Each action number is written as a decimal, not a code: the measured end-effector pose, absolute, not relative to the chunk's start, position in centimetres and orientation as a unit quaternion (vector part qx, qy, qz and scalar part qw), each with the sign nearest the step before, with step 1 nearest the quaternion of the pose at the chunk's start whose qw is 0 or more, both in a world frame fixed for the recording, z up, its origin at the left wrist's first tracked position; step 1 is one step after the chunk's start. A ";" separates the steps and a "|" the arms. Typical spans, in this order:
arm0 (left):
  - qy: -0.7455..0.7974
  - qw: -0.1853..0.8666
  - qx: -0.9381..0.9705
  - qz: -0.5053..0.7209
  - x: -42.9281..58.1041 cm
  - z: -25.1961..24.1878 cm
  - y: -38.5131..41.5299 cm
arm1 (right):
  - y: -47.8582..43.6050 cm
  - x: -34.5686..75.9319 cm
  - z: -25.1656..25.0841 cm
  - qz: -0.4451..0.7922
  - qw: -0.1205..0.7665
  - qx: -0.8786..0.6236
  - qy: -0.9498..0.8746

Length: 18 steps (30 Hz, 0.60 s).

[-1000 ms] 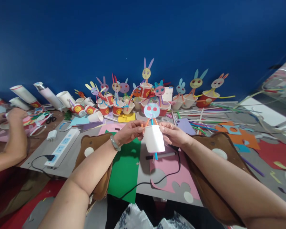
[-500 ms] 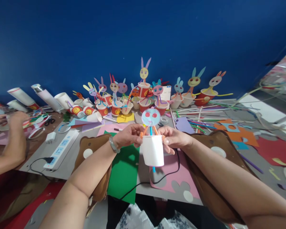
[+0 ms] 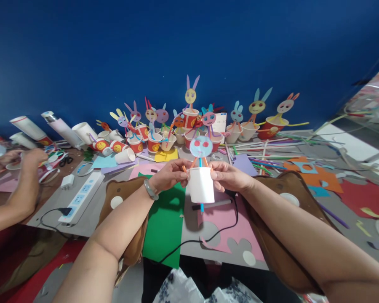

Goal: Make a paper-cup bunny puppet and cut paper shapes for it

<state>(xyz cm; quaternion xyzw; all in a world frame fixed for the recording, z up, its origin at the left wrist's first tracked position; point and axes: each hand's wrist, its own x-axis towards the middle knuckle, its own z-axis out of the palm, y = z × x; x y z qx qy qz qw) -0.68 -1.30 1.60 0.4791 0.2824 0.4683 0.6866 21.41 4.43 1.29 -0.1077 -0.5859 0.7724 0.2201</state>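
I hold an upside-down white paper cup (image 3: 201, 185) above the table, between both hands. A blue straw (image 3: 201, 207) runs through it and sticks out below. On top sits a light-blue paper face with red eyes (image 3: 201, 147) and two orange straw arms. My left hand (image 3: 169, 174) pinches the cup's top edge and the left orange straw. My right hand (image 3: 228, 176) grips the cup's right side near the top. Green paper (image 3: 164, 223) and pink paper (image 3: 227, 227) lie on the table below.
Several finished cup rabbits (image 3: 189, 122) stand in a row at the back against the blue wall. Loose straws (image 3: 265, 155) and paper scraps cover the right side. A white power strip (image 3: 80, 195) and a black cable (image 3: 208, 240) lie nearby. Another person's arm (image 3: 15, 193) works at the left.
The cup figure dropped a little, then rose again and moved slightly away from me. Both hands kept hold of it. The other person's hands shifted at the left.
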 end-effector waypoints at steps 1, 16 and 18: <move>0.282 0.688 0.478 0.469 -0.7 1.6 -1.3 | 4.5 21.4 1.2 0.774 0.229 -0.110 -0.580; 0.324 0.638 0.505 0.482 -0.5 0.6 -0.7 | 5.2 20.9 0.3 0.773 0.292 -0.145 -0.544; 0.332 0.631 0.504 0.487 -0.5 0.5 -0.6 | 5.2 20.8 0.2 0.767 0.294 -0.148 -0.551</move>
